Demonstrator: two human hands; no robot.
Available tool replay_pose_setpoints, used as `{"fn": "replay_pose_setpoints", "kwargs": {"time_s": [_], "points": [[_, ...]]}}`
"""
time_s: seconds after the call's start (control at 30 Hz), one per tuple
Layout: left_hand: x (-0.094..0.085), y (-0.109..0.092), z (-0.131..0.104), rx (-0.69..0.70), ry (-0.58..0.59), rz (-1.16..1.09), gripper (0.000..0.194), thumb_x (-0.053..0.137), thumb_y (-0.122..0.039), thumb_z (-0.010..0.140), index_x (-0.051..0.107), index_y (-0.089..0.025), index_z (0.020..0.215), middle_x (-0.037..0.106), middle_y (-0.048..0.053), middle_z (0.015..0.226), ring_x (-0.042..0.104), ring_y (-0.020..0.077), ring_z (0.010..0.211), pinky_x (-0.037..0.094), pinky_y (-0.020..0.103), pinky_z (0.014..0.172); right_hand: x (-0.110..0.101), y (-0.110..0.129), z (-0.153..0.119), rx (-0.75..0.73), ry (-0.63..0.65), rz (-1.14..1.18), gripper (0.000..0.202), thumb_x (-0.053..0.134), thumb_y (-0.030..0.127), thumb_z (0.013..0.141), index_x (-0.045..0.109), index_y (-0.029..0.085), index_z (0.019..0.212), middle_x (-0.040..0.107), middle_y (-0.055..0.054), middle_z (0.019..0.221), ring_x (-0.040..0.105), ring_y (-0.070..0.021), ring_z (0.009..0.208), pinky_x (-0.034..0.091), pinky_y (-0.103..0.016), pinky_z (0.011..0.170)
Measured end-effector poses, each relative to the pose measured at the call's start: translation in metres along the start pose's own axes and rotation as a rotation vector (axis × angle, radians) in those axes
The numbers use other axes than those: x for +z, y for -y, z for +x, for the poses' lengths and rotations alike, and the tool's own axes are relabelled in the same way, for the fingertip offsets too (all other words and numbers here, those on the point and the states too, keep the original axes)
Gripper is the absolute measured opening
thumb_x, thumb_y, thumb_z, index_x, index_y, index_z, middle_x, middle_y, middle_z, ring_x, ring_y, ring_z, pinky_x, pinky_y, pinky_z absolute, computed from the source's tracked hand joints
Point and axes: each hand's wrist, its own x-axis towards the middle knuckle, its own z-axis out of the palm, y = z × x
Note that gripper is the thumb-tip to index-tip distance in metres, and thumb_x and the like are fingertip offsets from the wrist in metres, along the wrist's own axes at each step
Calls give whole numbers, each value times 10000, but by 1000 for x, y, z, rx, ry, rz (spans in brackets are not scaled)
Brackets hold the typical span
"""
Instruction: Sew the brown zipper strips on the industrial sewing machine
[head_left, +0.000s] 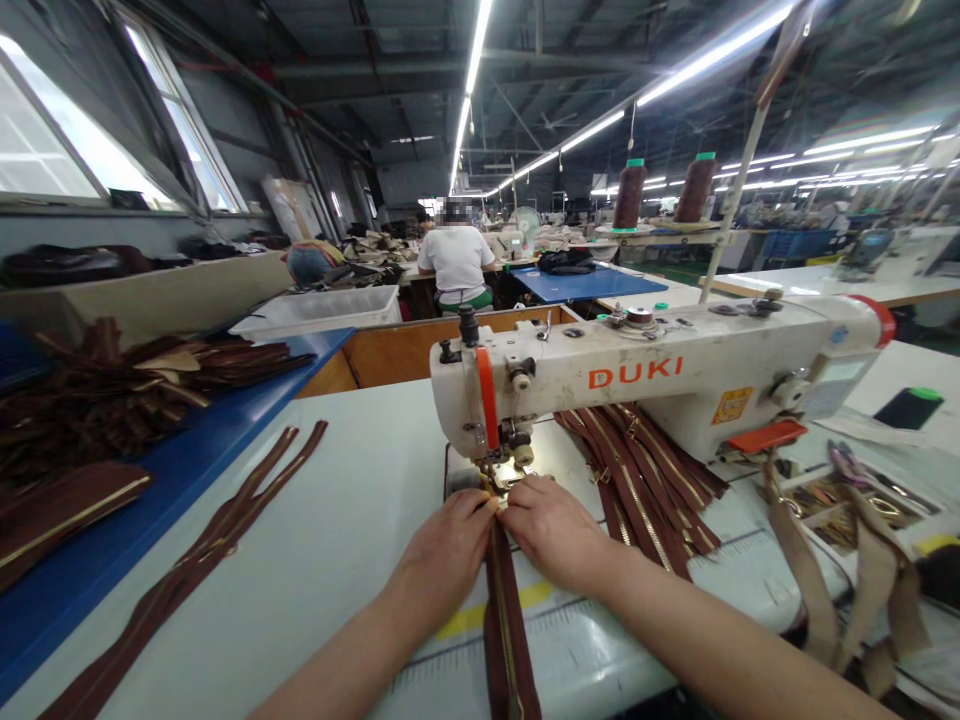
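Note:
A brown zipper (510, 630) with gold teeth runs up the front of the white sewing machine (555, 365) and in under its lit needle area. My left hand (454, 540) pinches the zipper's upper end from the left, close to the presser foot (501, 475). From the right, my right hand (551, 530) has its fingers closed on the same end. The fingertips of both hands nearly meet, and they hide the very tip of the zipper. Beneath the machine's arm lies a fanned bundle of brown zippers (645, 480).
Another long zipper (217, 540) lies on the table's left. Brown pieces are heaped on a blue surface (300, 375) beyond it. At right stand a parts tray (832, 510) with scissors and hanging tan strips (874, 560). Ahead, a person in a white shirt (456, 260) sits facing away.

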Motion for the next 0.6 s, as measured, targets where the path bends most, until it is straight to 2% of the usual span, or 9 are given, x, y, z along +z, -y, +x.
{"fn": "replay_pose_setpoints", "kwargs": {"time_s": [0.3,0.47,0.6], "points": [[-2,-2,2,64,-40,108,242,431,-85,862,592,-130,1036,635,111,996,608,242,931,541,413,829,0,-2,0,41,-8,38,181,467,171,919,643,157,960,607,-71,876,484,-203,873,402,-326,787],[-2,-1,3,70,-48,142,258,414,-73,868,591,-119,1051,640,115,1020,610,233,947,541,400,833,-1,-2,2,56,3,45,181,473,162,910,650,156,952,604,-71,860,489,-201,861,405,-321,783],[-6,-10,-6,78,-63,166,286,369,-86,892,594,-79,1069,647,144,1057,606,246,988,534,425,851,-9,4,-1,93,48,54,163,493,147,894,651,156,933,600,-65,855,493,-203,871,410,-315,797]]}}
